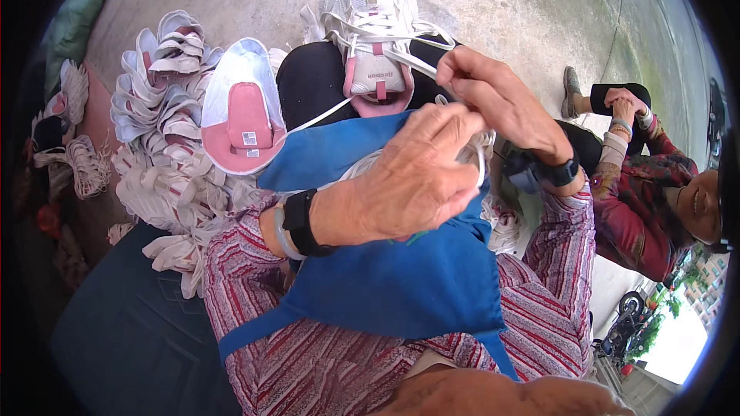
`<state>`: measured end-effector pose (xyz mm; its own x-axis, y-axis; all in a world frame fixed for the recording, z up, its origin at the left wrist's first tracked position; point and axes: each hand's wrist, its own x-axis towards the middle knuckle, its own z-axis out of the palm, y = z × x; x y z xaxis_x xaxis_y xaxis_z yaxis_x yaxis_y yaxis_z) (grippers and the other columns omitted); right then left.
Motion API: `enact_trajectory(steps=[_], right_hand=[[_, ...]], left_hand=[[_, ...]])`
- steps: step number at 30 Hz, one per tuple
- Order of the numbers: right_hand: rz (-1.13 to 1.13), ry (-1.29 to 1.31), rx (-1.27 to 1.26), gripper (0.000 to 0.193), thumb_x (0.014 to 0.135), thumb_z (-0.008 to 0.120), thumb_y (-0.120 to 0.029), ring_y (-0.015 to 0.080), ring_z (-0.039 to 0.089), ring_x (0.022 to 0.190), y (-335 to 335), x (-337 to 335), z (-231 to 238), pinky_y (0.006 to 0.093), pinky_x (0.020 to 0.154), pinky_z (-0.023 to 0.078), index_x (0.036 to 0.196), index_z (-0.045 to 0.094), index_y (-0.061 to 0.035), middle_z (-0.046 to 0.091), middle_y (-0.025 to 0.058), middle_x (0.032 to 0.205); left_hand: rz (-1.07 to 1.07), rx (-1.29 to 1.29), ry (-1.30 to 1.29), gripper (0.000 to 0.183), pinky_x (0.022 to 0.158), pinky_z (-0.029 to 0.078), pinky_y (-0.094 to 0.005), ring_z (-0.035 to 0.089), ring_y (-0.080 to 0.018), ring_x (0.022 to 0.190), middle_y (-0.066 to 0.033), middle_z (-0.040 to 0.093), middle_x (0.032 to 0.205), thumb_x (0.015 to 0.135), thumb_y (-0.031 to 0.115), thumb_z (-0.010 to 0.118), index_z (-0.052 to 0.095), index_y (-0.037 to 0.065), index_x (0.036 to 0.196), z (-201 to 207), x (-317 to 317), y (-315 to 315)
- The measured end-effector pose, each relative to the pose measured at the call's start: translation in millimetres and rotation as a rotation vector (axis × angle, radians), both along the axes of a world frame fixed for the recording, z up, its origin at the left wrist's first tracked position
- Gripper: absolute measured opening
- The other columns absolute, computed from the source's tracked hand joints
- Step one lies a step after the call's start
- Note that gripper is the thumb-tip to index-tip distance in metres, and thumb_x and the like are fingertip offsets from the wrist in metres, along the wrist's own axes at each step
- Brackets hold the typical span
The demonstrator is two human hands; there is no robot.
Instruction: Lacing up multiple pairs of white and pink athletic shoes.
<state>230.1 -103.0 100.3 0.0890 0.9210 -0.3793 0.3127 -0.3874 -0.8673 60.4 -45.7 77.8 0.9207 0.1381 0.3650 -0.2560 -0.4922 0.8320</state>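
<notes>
A white and pink sneaker (379, 69) sits between my knees, its grey tongue and pink collar toward me. White laces (378, 32) cross its front and spread out loosely. My right hand (497, 96), just right of the shoe, pinches a white lace (422, 64) that runs taut from the eyelets. Over the blue apron (385, 285), my left hand (420, 169) is closed beside the right one, fingers curled round a lace (482, 166) that loops below it. The fingertips of both hands partly hide each other. Another lace end trails across my left knee (308, 85).
At my left lies a single white shoe piece with a pink insole (247, 112), next to a heap of white and pink shoe uppers (173, 185). Farther left are a lace bundle (86, 166) and a green sack (81, 11). Another person (640, 185) sits at the right, hands clasped.
</notes>
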Motion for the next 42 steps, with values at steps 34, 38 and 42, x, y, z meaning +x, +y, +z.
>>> enact_trajectory(steps=[34, 38, 42], right_hand=[[0.119, -0.465, 0.541, 0.030, 0.079, 0.055, -0.002, 0.0355, 0.059, 0.080, 33.1, -7.9, -60.9, 0.0391, 0.067, 0.047, 0.108, 0.054, -0.0001, 0.058, 0.0186, 0.085], [0.094, -0.495, 0.408, 0.027, 0.076, 0.056, -0.006, 0.0347, 0.058, 0.077, 36.2, -10.8, -58.2, 0.0414, 0.064, 0.046, 0.101, 0.051, 0.0000, 0.056, 0.0168, 0.083], [0.101, -0.647, 0.560, 0.017, 0.074, 0.058, -0.007, 0.0346, 0.056, 0.071, 39.8, -11.5, -62.4, 0.0406, 0.061, 0.045, 0.090, 0.054, -0.0015, 0.053, 0.0149, 0.082]], left_hand=[[0.555, 0.103, 0.181, 0.010, 0.057, 0.046, -0.0324, 0.058, -0.0228, 0.063, -0.0086, 0.056, 0.075, 0.079, 0.007, 0.065, 0.061, 0.006, 0.089, -74.5, -11.1, 98.2], [0.572, 0.076, 0.249, 0.009, 0.056, 0.046, -0.0329, 0.058, -0.0233, 0.063, -0.0080, 0.055, 0.074, 0.080, 0.009, 0.065, 0.062, 0.007, 0.089, -74.4, -7.8, 94.6], [0.593, 0.083, 0.236, 0.007, 0.056, 0.046, -0.0343, 0.058, -0.0259, 0.062, -0.0087, 0.055, 0.072, 0.081, 0.010, 0.064, 0.061, 0.007, 0.086, -72.6, -2.7, 93.8]])
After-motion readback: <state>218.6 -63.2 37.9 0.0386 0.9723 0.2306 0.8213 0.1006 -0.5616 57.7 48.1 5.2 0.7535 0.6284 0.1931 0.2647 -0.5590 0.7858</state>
